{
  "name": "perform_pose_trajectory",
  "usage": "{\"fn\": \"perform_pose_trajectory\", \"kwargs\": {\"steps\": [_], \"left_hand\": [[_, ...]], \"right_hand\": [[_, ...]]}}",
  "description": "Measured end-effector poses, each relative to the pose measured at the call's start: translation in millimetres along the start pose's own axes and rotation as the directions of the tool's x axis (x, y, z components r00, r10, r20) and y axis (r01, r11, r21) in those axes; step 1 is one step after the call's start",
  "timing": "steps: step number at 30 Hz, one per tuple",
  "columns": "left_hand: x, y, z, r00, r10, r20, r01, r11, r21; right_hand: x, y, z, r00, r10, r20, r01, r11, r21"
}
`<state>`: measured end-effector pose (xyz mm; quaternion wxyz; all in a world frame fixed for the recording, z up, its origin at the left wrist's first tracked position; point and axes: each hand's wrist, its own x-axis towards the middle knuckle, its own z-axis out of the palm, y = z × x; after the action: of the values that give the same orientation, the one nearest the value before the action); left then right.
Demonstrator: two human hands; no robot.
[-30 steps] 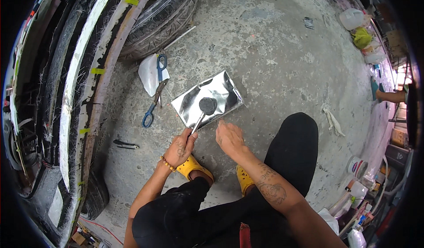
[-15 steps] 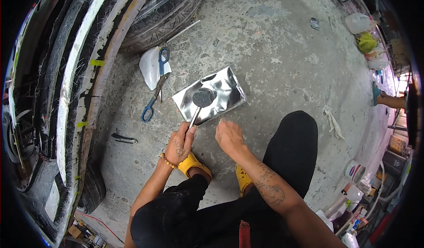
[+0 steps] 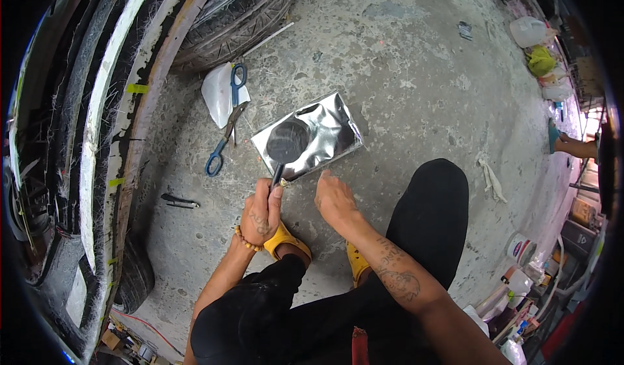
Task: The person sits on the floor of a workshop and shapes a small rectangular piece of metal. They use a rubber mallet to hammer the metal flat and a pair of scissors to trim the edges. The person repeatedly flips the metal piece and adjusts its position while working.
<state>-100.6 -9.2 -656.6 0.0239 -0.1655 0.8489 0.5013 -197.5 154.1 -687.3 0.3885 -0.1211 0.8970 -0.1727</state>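
Note:
My left hand (image 3: 260,215) is closed round the dark handle of a ladle-like tool (image 3: 286,142) with a round dark head. The head is over the left part of a flat, shiny silver rectangle (image 3: 330,123), foil-like and creased, lying on the concrete floor; whether they touch I cannot tell. Just below the rectangle's near edge, my right hand (image 3: 336,200) is closed, its fingers curled; what they hold, if anything, is hidden. Left of the rectangle, blue-handled scissors (image 3: 227,128) lie partly on a white sheet-like piece (image 3: 216,98).
A black-handled cutter (image 3: 180,201) lies on the floor at left. A car bumper-like part (image 3: 133,105) with frayed fibres and green tape stands along the left, near a tyre (image 3: 244,24). A white rag (image 3: 491,181), a bucket (image 3: 521,249) and jugs (image 3: 528,32) lie right. Another person's foot (image 3: 572,146) shows there.
My left hand has turned the tool and lifted its head, which now looks larger and sits further left over the silver rectangle. My right hand has hardly moved.

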Motion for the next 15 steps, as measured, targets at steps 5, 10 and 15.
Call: {"fn": "perform_pose_trajectory", "kwargs": {"steps": [5, 10, 15], "left_hand": [[-3, -36, 13, 0.987, -0.066, 0.147, 0.049, 0.991, 0.121], [3, -16, 12, 0.997, -0.013, 0.078, 0.011, 0.999, 0.030], [-8, -36, 6, 0.997, -0.071, 0.007, 0.070, 0.997, 0.041]], "right_hand": [[-11, -14, -3, 0.998, -0.062, 0.029, 0.063, 0.998, -0.032], [-2, -1, -3, 0.999, -0.043, -0.026, 0.043, 0.999, 0.011], [-4, 2, -5, 0.999, -0.022, 0.026, 0.020, 0.998, 0.066]]}}
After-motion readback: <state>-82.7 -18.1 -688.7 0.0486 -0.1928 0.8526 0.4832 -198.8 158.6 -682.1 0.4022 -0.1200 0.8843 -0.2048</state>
